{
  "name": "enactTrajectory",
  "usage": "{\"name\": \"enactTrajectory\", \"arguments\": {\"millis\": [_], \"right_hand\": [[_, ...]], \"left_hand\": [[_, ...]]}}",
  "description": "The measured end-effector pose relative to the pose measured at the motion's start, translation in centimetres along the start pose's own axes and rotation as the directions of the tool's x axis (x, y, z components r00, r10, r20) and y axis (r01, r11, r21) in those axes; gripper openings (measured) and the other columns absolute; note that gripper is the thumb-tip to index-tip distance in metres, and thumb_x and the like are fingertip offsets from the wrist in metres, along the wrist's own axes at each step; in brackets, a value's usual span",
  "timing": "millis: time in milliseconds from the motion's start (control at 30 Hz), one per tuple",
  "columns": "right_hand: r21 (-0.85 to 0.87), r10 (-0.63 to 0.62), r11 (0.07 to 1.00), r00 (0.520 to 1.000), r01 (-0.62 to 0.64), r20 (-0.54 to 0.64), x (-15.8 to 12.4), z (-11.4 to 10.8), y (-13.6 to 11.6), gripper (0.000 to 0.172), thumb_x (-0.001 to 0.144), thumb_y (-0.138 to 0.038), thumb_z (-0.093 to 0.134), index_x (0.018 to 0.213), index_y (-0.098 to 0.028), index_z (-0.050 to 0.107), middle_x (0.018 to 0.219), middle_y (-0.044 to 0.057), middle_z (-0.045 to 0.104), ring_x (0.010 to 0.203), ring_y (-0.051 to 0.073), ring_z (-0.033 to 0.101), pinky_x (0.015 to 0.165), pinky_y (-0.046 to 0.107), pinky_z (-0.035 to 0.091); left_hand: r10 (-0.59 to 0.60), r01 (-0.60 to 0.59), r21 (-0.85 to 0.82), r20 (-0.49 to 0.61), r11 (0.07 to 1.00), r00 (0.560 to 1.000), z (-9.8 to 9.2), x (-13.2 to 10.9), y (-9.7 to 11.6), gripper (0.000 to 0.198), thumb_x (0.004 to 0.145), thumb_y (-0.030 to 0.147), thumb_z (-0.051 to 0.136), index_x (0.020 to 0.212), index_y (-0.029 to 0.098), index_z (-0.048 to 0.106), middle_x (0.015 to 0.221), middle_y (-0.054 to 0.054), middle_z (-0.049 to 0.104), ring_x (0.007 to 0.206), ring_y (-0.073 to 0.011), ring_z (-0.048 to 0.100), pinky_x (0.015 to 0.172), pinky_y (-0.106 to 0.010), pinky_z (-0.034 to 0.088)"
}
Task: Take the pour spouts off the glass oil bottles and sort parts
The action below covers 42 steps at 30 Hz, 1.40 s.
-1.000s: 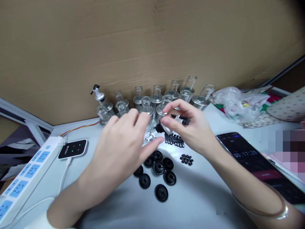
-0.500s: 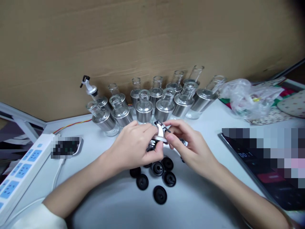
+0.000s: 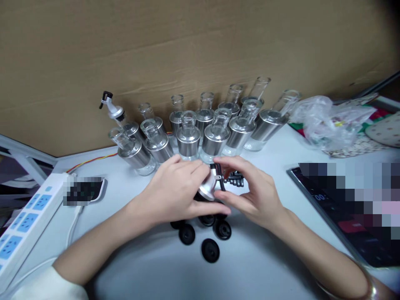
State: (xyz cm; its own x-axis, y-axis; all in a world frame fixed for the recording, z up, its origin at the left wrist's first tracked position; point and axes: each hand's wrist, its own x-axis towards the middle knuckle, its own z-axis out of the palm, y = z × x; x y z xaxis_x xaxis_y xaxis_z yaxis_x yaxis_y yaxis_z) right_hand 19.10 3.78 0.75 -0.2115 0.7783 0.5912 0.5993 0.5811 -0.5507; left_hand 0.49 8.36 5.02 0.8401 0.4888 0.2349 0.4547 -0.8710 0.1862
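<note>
Between my hands is a bottle pourer (image 3: pixel 208 187) with a silver body and a black flip lever, its lower part hidden. My left hand (image 3: pixel 176 189) is closed around its base, thumb stretched out below it. The thumb and fingers of my right hand (image 3: pixel 259 191) are curved about the lever side, gripping the pourer. Several round black stoppers (image 3: pixel 210 251) lie on the table below the hands, some partly covered. Small black pieces (image 3: pixel 236 179) show behind my right fingers.
Several glass bottles with metal sleeves (image 3: pixel 188 139) stand along the cardboard wall (image 3: pixel 187 50); one at the left carries a pourer (image 3: pixel 114 109). A power strip (image 3: pixel 25 221) and a phone (image 3: pixel 89 191) are at left. A tablet-like device (image 3: pixel 331 208) and a plastic bag (image 3: pixel 331 121) are at right.
The pourer has turned and tilted in my hands, its lever now facing my right hand. My left thumb has stretched out to the right. The view has shifted slightly.
</note>
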Motion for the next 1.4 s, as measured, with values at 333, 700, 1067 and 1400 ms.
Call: {"name": "enactTrajectory", "arguments": {"millis": [333, 700, 1067, 1400], "right_hand": [[-0.156, -0.048, 0.988, 0.976, 0.014, -0.212, -0.4, 0.2, 0.2, 0.041, 0.098, -0.035, 0.027, 0.082, -0.022, 0.062, 0.066, 0.005, 0.062, 0.064, 0.019, 0.059, 0.067, 0.036, 0.045], [-0.174, 0.251, 0.944, 0.953, -0.28, -0.17, 0.6, -2.5, 3.1, 0.01, 0.087, -0.028, 0.057, 0.083, -0.022, 0.064, 0.074, 0.003, 0.067, 0.059, 0.016, 0.06, 0.057, 0.03, 0.046], [-0.289, 0.217, 0.944, 0.96, -0.16, 0.177, -0.2, -1.4, 5.1, 0.014, 0.083, -0.019, 0.056, 0.076, -0.021, 0.068, 0.077, 0.004, 0.068, 0.061, 0.015, 0.061, 0.06, 0.029, 0.047], [-0.424, 0.316, 0.879, 0.932, -0.218, 0.177, -0.7, -0.7, 4.4, 0.013, 0.083, -0.022, 0.058, 0.072, -0.019, 0.065, 0.065, 0.004, 0.067, 0.051, 0.016, 0.057, 0.052, 0.027, 0.039]], "left_hand": [[0.139, -0.152, 0.175, 0.087, 0.973, 0.986, 0.9, 0.0, -0.2, 0.029, 0.094, 0.036, 0.042, 0.077, 0.016, 0.054, 0.071, -0.003, 0.063, 0.064, -0.0142, 0.057, 0.067, -0.029, 0.036], [0.09, -0.108, 0.192, 0.101, 0.975, 0.991, -0.3, 0.2, -1.8, 0.031, 0.095, 0.041, 0.039, 0.084, 0.017, 0.053, 0.072, -0.001, 0.061, 0.066, -0.0135, 0.055, 0.066, -0.028, 0.031], [0.078, -0.094, 0.159, 0.106, 0.983, 0.991, -0.2, 0.2, -2.0, 0.028, 0.094, 0.041, 0.043, 0.082, 0.017, 0.052, 0.069, 0.0, 0.059, 0.063, -0.0129, 0.055, 0.065, -0.028, 0.031], [0.063, -0.091, 0.204, 0.139, 0.975, 0.988, -0.1, 0.3, -2.0, 0.029, 0.093, 0.041, 0.043, 0.08, 0.017, 0.051, 0.07, 0.0, 0.059, 0.063, -0.0129, 0.055, 0.065, -0.027, 0.031]]}}
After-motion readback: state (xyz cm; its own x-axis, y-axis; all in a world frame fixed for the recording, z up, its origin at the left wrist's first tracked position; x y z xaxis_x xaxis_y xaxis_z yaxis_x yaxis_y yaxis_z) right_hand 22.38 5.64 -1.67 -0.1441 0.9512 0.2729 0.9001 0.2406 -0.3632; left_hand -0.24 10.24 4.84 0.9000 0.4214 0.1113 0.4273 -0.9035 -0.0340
